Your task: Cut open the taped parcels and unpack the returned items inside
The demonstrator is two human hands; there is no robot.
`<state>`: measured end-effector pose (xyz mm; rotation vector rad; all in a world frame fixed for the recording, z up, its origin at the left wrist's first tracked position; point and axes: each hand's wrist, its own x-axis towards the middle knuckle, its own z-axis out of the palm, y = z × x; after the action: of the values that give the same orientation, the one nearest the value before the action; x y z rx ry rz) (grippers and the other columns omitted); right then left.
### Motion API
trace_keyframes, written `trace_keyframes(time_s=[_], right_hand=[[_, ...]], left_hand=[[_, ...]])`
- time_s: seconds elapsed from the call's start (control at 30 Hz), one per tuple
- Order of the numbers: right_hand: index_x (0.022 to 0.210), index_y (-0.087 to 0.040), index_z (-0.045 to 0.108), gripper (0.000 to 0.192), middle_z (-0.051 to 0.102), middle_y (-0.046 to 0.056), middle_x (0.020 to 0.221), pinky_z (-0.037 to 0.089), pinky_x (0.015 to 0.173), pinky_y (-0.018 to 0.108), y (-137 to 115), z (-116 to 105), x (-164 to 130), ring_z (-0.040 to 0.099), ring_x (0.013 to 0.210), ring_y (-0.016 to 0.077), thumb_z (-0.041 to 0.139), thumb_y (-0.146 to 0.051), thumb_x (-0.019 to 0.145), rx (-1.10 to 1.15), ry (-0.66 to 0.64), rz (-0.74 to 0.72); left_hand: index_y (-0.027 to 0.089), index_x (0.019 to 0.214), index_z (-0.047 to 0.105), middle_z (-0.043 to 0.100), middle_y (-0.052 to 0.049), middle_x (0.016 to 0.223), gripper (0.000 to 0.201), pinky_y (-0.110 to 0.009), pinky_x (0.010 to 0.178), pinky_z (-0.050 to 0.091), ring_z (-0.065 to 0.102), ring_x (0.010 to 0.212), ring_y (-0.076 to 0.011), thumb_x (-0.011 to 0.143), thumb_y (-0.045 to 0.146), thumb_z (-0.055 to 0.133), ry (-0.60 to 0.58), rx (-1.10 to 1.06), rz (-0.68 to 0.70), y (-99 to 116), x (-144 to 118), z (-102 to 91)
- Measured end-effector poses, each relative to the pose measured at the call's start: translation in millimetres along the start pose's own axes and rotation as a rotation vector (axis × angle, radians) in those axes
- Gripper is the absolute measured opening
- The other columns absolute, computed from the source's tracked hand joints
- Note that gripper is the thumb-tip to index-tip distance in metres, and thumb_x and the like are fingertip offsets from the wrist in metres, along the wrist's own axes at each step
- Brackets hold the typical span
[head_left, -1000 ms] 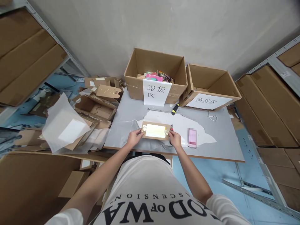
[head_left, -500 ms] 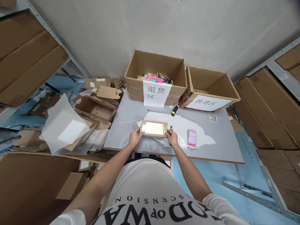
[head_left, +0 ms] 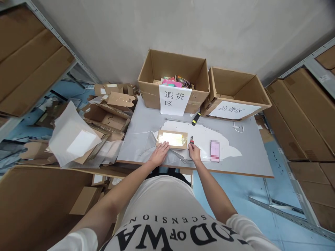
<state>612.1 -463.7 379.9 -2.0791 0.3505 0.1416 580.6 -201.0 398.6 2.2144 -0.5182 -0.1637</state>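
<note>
A flat brown cardboard parcel [head_left: 172,139] with a shiny taped label lies on the grey table [head_left: 256,157], near its front edge. My left hand [head_left: 159,155] rests flat with its fingers stretched out, the fingertips touching the parcel's near left corner. Just right of the parcel, my right hand [head_left: 194,151] is curled around a small red and black cutter [head_left: 192,140], whose tip sticks out past the fingers. A pink item [head_left: 215,151] lies on the table a little further right.
Two open cardboard boxes with paper signs stand at the table's back: the left box [head_left: 149,92] holds colourful packets, the right box [head_left: 261,94] looks empty. A yellow-black tool [head_left: 195,119] and a white cable [head_left: 237,128] lie nearby. Torn cardboard and paper [head_left: 104,115] pile up at the left; shelves flank both sides.
Both hands let go of the parcel's ends. My left hand has flattened at the near left corner and my right hand has drawn off to the right with the cutter.
</note>
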Motion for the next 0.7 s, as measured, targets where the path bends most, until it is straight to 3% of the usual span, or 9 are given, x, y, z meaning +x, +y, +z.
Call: trace_keyframes(time_s=[0.13,0.3,0.53,0.7], right_hand=[[0.116,-0.014,0.065,0.043,0.068,0.014,0.113,0.045,0.095,0.037,24,-15,-3,0.063,0.106,0.0255,0.051,-0.038,0.083,-0.182,0.067,0.041],[0.115,-0.014,0.062,0.046,0.067,0.014,0.112,0.044,0.092,0.037,48,-18,0,0.061,0.106,0.0281,0.065,-0.031,0.072,-0.317,0.012,0.081],[0.117,-0.017,0.053,0.045,0.06,0.013,0.115,0.045,0.084,0.033,42,-10,16,0.059,0.105,0.0262,0.064,-0.032,0.077,-0.641,-0.183,0.147],[0.114,-0.019,0.049,0.04,0.056,0.012,0.116,0.045,0.079,0.032,41,-12,25,0.061,0.1,0.0249,0.062,-0.032,0.079,-0.736,-0.233,0.136]], left_hand=[[0.015,0.14,0.043,0.034,-0.011,0.151,0.056,-0.043,0.118,0.01,0.02,0.144,-0.0253,0.083,0.016,0.045,-0.035,0.052,-0.024,2,-2,1.5],[0.012,0.138,0.044,0.038,-0.014,0.148,0.054,-0.046,0.117,0.014,0.025,0.142,-0.0279,0.084,0.019,0.046,0.018,0.117,-0.044,6,0,4.3],[0.013,0.136,0.045,0.046,-0.015,0.143,0.048,-0.051,0.113,0.028,0.031,0.14,-0.0274,0.088,0.019,0.043,0.115,0.361,-0.018,11,0,15.7],[0.012,0.136,0.045,0.046,-0.015,0.142,0.047,-0.049,0.112,0.031,0.032,0.139,-0.0269,0.089,0.02,0.042,0.159,0.445,-0.025,13,-1,21.6]])
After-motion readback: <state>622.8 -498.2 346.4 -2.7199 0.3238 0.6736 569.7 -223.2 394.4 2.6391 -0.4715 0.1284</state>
